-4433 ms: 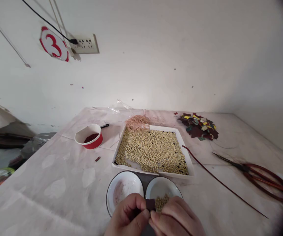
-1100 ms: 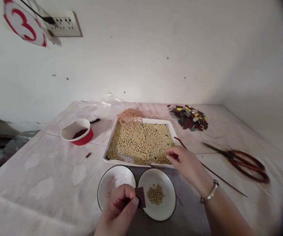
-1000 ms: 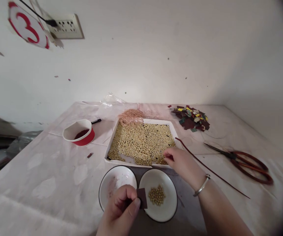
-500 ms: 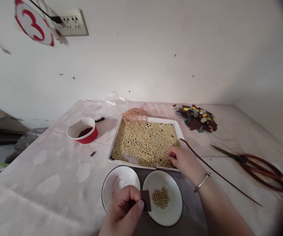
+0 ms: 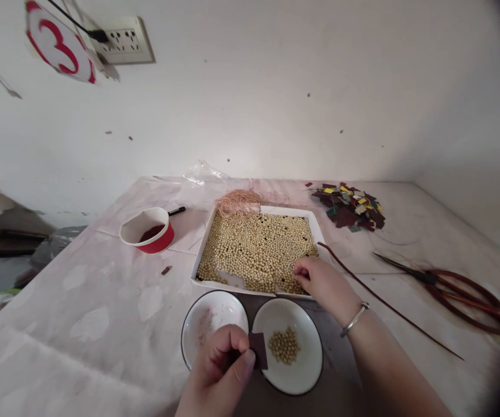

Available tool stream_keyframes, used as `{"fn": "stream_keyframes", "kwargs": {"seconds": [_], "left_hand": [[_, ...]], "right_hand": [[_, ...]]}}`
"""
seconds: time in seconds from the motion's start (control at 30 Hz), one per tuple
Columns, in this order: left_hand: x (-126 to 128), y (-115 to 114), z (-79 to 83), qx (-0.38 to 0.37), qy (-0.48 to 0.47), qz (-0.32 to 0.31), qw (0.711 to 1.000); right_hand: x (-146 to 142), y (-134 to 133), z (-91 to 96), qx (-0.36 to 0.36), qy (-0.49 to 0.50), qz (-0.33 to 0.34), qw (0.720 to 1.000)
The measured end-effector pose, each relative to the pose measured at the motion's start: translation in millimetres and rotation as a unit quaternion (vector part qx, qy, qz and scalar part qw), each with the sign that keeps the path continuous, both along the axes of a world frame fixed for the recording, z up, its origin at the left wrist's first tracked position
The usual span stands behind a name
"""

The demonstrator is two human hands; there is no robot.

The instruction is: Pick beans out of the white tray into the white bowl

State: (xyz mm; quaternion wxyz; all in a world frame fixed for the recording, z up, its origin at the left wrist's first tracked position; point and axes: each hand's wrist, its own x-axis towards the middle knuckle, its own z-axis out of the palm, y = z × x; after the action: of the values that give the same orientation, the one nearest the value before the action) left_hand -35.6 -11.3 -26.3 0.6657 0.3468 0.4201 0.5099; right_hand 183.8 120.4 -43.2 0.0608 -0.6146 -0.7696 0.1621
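Between thumb and forefinger, my left hand [image 5: 223,365] pinches a small dark brown square piece [image 5: 259,351] above the gap between two bowls. Under and behind it, the left white bowl [image 5: 221,304] shows pinkish residue. The right white bowl [image 5: 271,376] holds a small heap of greenish-tan beads [image 5: 285,346]. My right hand [image 5: 313,275] reaches over the near right corner of a white tray [image 5: 317,229], fingertips pinched at the layer of pale round beads [image 5: 254,249]. Whatever lies between those fingertips is hidden.
A red-and-white tub [image 5: 163,238] with dark red contents and a black marker [image 5: 176,211] stand left. Pinkish string [image 5: 237,204] overlaps the tray's back. Right are coloured scraps [image 5: 349,205], a long dark red strip [image 5: 375,292] and large scissors [image 5: 449,289].
My right hand has shifted very slightly left over the beads, still pinched. My left hand keeps the brown square in nearly the same place.
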Motion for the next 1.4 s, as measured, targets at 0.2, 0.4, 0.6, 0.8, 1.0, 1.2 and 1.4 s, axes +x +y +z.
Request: {"fn": "stream_keyframes", "kwargs": {"seconds": [0.2,0.4,0.6,0.8,1.0,1.2,1.4], "left_hand": [[0,0,0.0,-0.003,0.013,0.004,1.0],[-1,2,1.9,0.002,0.034,0.01,0.999],[-3,4,4.3,-0.014,0.042,-0.001,0.999],[-7,5,13.8,-0.039,0.059,-0.07,0.995],[-8,4,14.5,-0.001,0.092,-0.098,0.991],[-8,3,7.9,0.003,0.062,-0.083,0.995],[-8,3,6.6,-0.005,0.045,-0.077,0.996]], "right_hand": [[-4,-2,2.4,0.012,0.024,-0.007,1.0],[-2,-8,26.4,0.061,0.112,-0.035,0.991],[-33,-77,72.6,0.109,0.254,0.045,0.96],[-67,-120,51.4,0.22,0.268,0.199,0.917],[-60,-114,43.6,0.184,0.255,0.165,0.935],[-63,-116,41.6,0.228,0.255,0.175,0.923],[-62,-115,42.3,0.242,0.262,0.172,0.918]]}}
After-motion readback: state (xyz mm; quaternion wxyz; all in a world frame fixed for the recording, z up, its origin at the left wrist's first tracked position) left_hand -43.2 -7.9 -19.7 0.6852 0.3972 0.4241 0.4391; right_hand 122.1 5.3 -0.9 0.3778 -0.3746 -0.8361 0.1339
